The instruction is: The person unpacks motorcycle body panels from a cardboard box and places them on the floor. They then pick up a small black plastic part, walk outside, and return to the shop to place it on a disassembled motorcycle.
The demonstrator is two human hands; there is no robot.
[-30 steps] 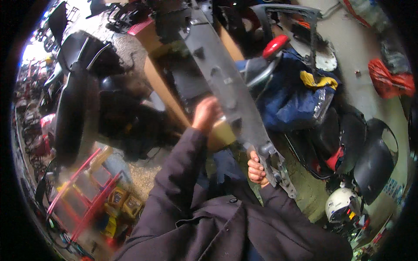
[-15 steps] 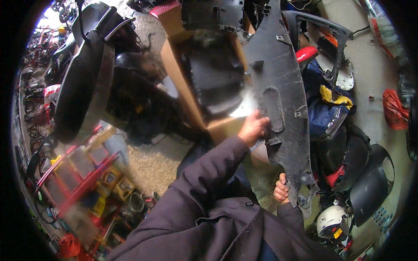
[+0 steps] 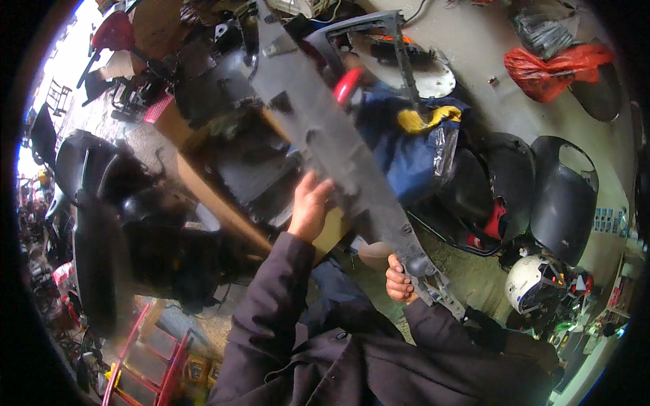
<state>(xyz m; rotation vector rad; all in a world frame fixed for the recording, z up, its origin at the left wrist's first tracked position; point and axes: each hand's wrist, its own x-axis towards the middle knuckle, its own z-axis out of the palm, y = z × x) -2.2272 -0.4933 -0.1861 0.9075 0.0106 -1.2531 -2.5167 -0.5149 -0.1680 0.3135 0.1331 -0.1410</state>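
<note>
1. Grey plastic panel (image 3: 332,145), long and narrow, runs slantwise across the middle of the view from the upper left down to the lower right, lifted clear of the clutter below so its whole ribbed face shows.
2. Left hand (image 3: 310,206) lies against the panel's near edge about midway along, fingers close together and curled onto the plastic; that mid-length hold seems to steady a piece too long to manage from one end.
3. Right hand (image 3: 399,281) closes around the lower end, just above the bracketed tip (image 3: 440,292); its fingers wrap tight, though the fingertips are hidden behind the plastic. Gripping the end likely carries the weight and sets the angle.
4. Just behind the panel stands a brown cardboard box (image 3: 223,203) holding dark plastic parts.
5. To the right lies a blue bag (image 3: 406,152) with a yellow patch, and beyond it black scooter body covers (image 3: 562,196) rest on the concrete floor (image 3: 487,74).
6. A white helmet (image 3: 535,284) sits lower right, a red plastic bag (image 3: 548,68) upper right, and a red rack (image 3: 156,365) lower left.
</note>
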